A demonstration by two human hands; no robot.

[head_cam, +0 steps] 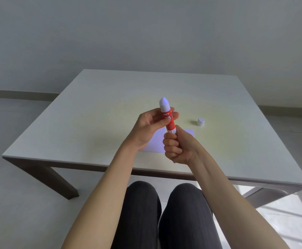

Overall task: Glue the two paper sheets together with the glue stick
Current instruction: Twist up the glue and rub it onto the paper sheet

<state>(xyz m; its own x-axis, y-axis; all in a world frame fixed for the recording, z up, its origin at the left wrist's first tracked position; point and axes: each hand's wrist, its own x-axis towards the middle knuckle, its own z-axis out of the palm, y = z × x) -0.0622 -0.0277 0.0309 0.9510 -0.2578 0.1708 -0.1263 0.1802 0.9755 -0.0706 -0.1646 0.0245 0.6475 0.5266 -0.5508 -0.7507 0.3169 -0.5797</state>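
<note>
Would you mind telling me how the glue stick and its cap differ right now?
The glue stick is held up by both hands, while the cap rests alone on the table. The glue stick is long with a red label; the cap is short and plain white. Both are round.

Both hands hold the red glue stick (168,119) upright above the pale table (96,97), its white glue tip bare and pointing up. The left hand (150,128) wraps the labelled barrel, while the right hand (178,147) grips the base. Beneath them lies white paper (155,142), partly hidden. The white cap (200,121) stands nearby to the right.
</note>
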